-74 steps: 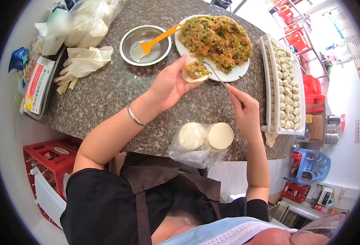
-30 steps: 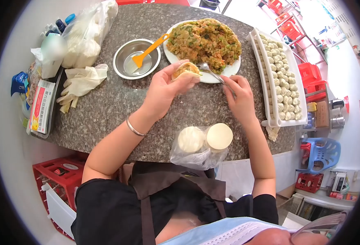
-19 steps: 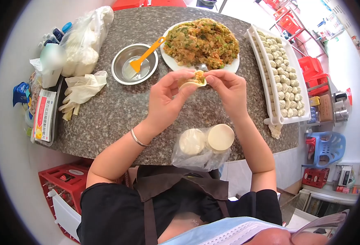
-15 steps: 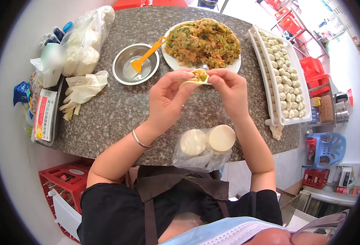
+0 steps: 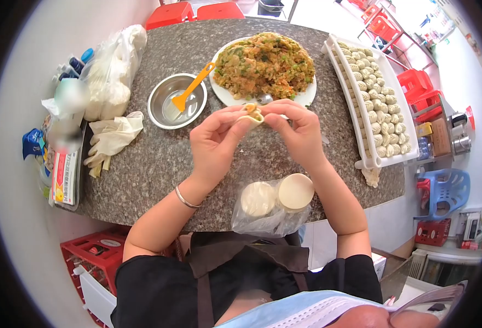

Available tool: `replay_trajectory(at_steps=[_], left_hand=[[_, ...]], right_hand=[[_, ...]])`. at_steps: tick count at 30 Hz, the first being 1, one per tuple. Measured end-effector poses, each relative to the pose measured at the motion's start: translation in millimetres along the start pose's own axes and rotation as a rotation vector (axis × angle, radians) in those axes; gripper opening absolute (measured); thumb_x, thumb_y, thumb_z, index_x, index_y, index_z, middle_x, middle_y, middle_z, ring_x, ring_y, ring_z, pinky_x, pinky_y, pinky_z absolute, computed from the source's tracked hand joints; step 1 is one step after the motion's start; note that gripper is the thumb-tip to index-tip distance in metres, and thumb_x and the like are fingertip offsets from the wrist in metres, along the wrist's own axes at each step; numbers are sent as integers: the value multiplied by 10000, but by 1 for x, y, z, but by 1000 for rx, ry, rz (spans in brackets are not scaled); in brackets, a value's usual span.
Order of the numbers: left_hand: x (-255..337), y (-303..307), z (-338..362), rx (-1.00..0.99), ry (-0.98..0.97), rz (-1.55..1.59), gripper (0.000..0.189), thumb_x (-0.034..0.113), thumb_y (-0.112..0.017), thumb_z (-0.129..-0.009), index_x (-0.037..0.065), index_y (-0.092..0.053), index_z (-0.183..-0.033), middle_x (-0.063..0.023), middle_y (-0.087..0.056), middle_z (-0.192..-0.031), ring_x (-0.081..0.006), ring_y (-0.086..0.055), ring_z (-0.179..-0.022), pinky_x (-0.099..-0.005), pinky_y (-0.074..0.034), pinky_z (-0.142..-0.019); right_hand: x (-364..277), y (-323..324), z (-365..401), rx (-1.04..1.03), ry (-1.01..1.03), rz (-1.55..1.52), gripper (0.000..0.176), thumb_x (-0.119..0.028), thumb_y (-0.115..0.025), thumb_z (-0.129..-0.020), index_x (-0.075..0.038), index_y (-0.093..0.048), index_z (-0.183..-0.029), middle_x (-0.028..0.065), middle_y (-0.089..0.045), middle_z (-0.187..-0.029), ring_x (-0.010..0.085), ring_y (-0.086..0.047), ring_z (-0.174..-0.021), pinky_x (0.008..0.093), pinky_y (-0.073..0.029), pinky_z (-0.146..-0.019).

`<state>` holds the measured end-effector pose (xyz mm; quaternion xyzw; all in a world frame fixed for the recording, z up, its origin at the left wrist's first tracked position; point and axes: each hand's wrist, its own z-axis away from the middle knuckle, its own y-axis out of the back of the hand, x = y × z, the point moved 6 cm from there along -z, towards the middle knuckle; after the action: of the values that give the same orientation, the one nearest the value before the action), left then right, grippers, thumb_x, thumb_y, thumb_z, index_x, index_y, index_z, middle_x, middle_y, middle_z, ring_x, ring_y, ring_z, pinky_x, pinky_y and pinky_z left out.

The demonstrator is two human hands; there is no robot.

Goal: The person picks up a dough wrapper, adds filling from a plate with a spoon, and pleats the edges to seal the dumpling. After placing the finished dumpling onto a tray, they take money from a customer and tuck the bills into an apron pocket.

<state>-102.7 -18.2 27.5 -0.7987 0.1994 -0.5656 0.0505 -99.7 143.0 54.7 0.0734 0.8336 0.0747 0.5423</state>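
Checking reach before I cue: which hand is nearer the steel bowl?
Left. The left hand sits just beside the steel bowl, a little nearer the person. The right hand is farther off, beyond the dumpling that both hands pinch.

The dumpling [image 5: 251,113] between the fingers [image 5: 224,116] was pale cream, with orange and green inside. Beyond the fingers stood a white plate [image 5: 219,96] of orange-green mix [image 5: 263,63] and an orange spatula [image 5: 196,85] in a silver bowl [image 5: 160,91]; the tabletop [image 5: 159,158] was speckled grey.

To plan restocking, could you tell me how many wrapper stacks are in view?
2, both in the plastic bag at the table's near edge: left stack, right stack. Others may be hidden.
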Motion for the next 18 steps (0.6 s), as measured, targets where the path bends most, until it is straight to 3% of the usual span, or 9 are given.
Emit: replay_trajectory(at_steps=[1,3,6,8,9,15,17,18], left_hand=[[0,2,-1,22,15,18,158,-19,-638,-867,-47,-646,-1023,-159,-615,-1141,-168,-619,-998,-279,-521,-864],[-3,1,0,-5,8,-19,155,-23,-637,-866,-50,-648,-1018,-159,-616,-1137,-171,-619,-997,-278,-522,-863],[-2,-3,2,-58,0,-56,150,-31,-637,-862,-53,-652,-1009,-161,-616,-1135,-174,-619,-998,-276,-525,-858],[-1,-6,2,-97,1,-55,147,-35,-637,-859,-54,-654,-1005,-162,-615,-1137,-174,-619,-1000,-275,-527,-855],[-1,-8,2,-120,-17,-76,151,-36,-642,-855,-53,-656,-1004,-162,-618,-1132,-172,-621,-992,-274,-531,-845],[-8,-4,5,-80,51,-96,184,-30,-663,-842,-51,-646,-1025,-171,-626,-1119,-166,-630,-956,-269,-543,-812],[-11,-1,5,-34,80,-84,195,-28,-666,-841,-50,-641,-1033,-175,-627,-1117,-166,-633,-947,-268,-544,-808],[-11,-2,4,-53,69,-92,204,-27,-667,-841,-50,-637,-1041,-180,-622,-1127,-167,-629,-961,-269,-541,-816]], right_hand=[[-7,-2,1,-17,115,77,147,-88,-713,-802,16,-687,-902,87,-679,-840,171,-635,-798,273,-484,-728],[-7,0,3,4,110,77,154,-84,-718,-791,28,-677,-888,105,-677,-845,201,-638,-784,291,-489,-728],[-1,6,2,2,12,72,143,-92,-715,-798,23,-673,-870,95,-675,-824,173,-627,-774,280,-483,-716],[21,7,4,-75,-229,-140,139,-111,-711,-807,11,-675,-864,85,-670,-797,146,-612,-769,274,-472,-716],[21,8,5,-59,-229,-142,139,-111,-711,-807,11,-675,-864,85,-670,-797,146,-612,-769,274,-472,-716],[6,6,8,4,-74,-32,126,-121,-703,-813,-2,-669,-841,65,-653,-756,129,-588,-732,284,-456,-713],[-9,6,8,20,219,143,114,-109,-697,-813,-1,-673,-841,72,-644,-741,132,-579,-717,287,-453,-704],[-8,7,8,21,218,139,114,-109,-697,-813,-1,-673,-841,72,-644,-741,132,-579,-717,287,-453,-704]])
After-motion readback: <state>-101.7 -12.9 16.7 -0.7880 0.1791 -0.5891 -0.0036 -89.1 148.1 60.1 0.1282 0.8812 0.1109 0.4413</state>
